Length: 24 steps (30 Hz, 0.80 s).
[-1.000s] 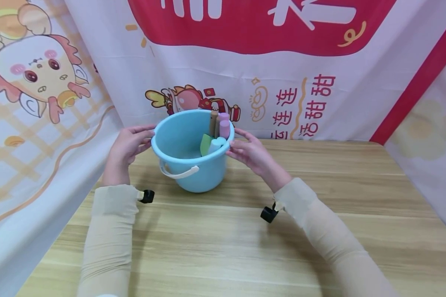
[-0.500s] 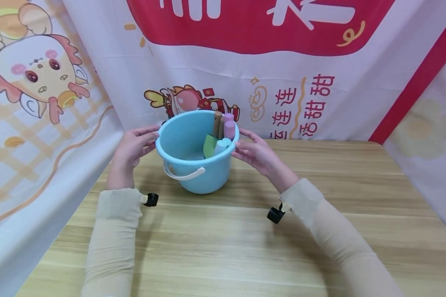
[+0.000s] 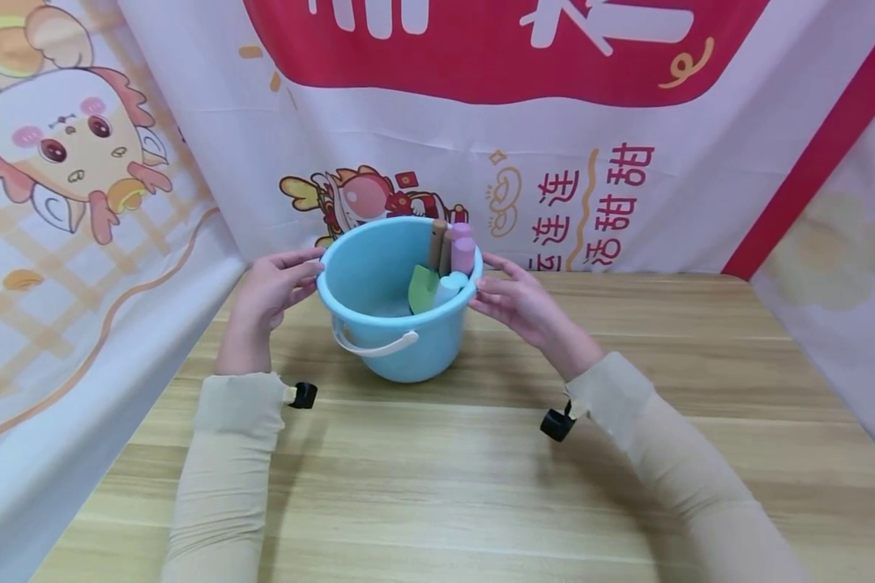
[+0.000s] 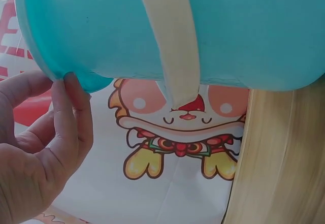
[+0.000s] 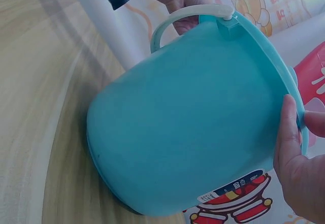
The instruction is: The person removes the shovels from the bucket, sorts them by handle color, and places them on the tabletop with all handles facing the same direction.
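A light blue bucket [image 3: 401, 340] stands upright toward the back of the table, its white handle [image 3: 382, 346] hanging down in front. My left hand [image 3: 273, 295] pinches the rim at the left; in the left wrist view its fingertips [image 4: 61, 82] meet the rim. On the opposite side my right hand [image 3: 521, 304] grips the rim, thumb over the edge and fingers against the outer wall in the right wrist view. Inside lean a green shovel blade [image 3: 423, 289], brown handles [image 3: 437, 243], pink handles [image 3: 463, 253] and pale blue rounded ends [image 3: 448, 285]. Their lower parts are hidden.
A wood-grain table [image 3: 423, 486] spreads out in front of the bucket. A printed cloth [image 3: 496, 129] hangs close behind it, with another patterned cloth [image 3: 66, 324] along the left side. Small black cameras [image 3: 557, 424] are strapped to both wrists.
The bucket has shifted a little to the right across the table, both hands keeping hold of its rim and moving along with it. Its contents stay leaning at the right side.
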Available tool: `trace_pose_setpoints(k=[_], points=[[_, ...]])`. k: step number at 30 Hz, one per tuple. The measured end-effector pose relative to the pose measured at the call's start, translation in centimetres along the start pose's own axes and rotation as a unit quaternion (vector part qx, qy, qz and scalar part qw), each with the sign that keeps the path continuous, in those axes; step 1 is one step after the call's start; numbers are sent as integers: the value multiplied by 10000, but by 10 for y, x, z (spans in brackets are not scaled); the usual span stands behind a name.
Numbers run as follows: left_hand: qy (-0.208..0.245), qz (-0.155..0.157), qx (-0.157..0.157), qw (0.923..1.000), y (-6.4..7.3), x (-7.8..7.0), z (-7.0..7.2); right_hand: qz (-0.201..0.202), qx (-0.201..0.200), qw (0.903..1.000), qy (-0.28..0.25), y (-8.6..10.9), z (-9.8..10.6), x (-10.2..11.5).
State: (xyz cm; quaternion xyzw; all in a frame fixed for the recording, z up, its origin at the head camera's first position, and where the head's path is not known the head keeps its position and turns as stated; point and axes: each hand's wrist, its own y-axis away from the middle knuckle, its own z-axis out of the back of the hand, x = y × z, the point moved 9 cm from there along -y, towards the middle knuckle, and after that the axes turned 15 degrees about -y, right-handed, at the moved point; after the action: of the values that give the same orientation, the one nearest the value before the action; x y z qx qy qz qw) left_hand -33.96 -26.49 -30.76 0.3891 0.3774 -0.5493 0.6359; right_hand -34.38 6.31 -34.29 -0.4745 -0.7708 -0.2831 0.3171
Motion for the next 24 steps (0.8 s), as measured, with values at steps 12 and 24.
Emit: trace_pose_setpoints(k=[12, 24], points=[[468, -154, 179, 9986, 2, -3, -14, 24, 140, 9999, -31, 8, 9, 8], [318, -171, 218, 9991, 4, -5, -28, 77, 205, 9998, -42, 17, 17, 16]])
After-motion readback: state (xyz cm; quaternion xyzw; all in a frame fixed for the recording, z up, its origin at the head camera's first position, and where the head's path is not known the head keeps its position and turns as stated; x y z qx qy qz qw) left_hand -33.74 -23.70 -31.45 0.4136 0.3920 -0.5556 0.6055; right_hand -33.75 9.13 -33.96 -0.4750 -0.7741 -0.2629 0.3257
